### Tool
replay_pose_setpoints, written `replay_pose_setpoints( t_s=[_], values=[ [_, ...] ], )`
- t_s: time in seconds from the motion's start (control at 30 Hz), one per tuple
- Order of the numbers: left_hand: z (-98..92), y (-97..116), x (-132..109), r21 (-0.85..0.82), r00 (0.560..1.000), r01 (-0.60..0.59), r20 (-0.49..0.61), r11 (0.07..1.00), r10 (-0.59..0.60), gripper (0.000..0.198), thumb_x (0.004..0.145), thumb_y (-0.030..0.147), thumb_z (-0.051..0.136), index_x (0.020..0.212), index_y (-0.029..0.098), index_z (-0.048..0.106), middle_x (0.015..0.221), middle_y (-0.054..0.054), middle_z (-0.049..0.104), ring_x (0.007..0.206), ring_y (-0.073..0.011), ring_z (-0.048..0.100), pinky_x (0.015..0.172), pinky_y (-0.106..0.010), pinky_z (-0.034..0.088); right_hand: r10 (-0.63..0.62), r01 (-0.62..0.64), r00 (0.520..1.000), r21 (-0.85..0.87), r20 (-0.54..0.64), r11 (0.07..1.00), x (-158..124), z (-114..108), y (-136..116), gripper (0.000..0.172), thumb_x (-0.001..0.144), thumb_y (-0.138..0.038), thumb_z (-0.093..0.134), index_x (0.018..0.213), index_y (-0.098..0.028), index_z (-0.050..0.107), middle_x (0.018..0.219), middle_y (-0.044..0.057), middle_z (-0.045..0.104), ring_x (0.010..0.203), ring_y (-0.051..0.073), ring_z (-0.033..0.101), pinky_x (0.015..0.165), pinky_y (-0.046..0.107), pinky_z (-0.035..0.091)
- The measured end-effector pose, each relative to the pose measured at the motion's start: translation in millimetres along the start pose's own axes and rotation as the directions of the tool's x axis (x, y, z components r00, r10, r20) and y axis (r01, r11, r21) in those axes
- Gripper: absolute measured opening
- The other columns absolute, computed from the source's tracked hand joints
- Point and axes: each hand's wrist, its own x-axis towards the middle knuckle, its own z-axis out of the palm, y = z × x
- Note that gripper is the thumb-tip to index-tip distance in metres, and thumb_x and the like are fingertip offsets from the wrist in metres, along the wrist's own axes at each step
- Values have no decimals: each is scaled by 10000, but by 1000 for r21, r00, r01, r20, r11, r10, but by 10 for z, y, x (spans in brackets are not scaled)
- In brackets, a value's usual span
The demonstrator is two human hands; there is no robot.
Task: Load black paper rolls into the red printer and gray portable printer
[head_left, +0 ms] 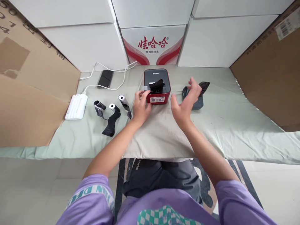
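A small red and dark grey box-shaped device, which looks like a printer [165, 82], stands at the middle of the table. A curled black strip [157, 84] sticks up from its top. My left hand [141, 105] is at its left front corner, the fingertips touching its edge and the thumb apart from them. To the right, a dark grey device [198, 104] lies on the cloth with another black strip [204, 87] rising beside it. My right hand [186, 104] reaches over this device with fingers spread, partly hiding it; whether it touches is unclear.
Several small rolls [112, 106] with black strips lie left of my left hand. Further left are a white power bank [76, 107] with a white cable [100, 86] and a black phone [105, 78]. Cardboard [28, 93] walls both sides; white boxes [153, 47] stand behind.
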Motion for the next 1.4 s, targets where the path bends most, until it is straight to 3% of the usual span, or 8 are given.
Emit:
replay_pose_setpoints(
  t_s=[0.17, 0.33, 0.77, 1.07, 1.4],
  values=[
    [-29, 35, 38, 139, 998, 45, 26, 989, -49, 634, 790, 16, 478, 1382, 223, 572, 1344, -142, 559, 1294, -305, 575, 1072, -465, 503, 158, -170, 985, 339, 63, 925, 237, 594, 130, 506, 1007, -380, 386, 1495, -252, 350, 1416, 162, 518, 1354, 276, 539, 1137, 525, 449],
    [-26, 70, 58, 128, 998, 50, 16, 991, -53, 650, 775, -13, 458, 1369, 224, 571, 1342, -133, 566, 1294, -281, 576, 1091, -438, 502, 240, -255, 967, 441, 90, 861, 117, 922, 172, 425, 995, -379, 409, 1378, -200, 448, 1403, 169, 547, 1347, 252, 543, 1183, 472, 425],
    [44, -8, 58, 130, 1000, 26, -6, 991, -25, 622, 791, 22, 481, 1374, 228, 550, 1386, -135, 559, 1306, -279, 574, 1100, -434, 494, 330, -373, 928, 388, 174, 843, 49, 885, 132, 461, 1035, -433, 373, 1425, -205, 463, 1426, 157, 558, 1355, 242, 541, 1192, 443, 418],
    [53, -3, 78, 137, 995, 97, 24, 986, -101, 730, 802, 81, 523, 1513, 217, 427, 1423, -140, 609, 1297, -317, 605, 1087, -481, 501, 298, -327, 945, 487, 138, 810, 27, 947, 232, 482, 992, -544, 438, 1332, -208, 493, 1373, 140, 579, 1293, 230, 573, 1169, 422, 437],
    [-9, 42, 143, 124, 995, 96, -16, 988, -94, 662, 754, 61, 551, 1398, 213, 538, 1318, -102, 674, 1228, -289, 636, 1041, -442, 517, 295, -325, 945, 484, 139, 813, 33, 951, 239, 451, 987, -503, 433, 1325, -208, 483, 1367, 131, 581, 1286, 213, 574, 1160, 397, 435]
  ],
)
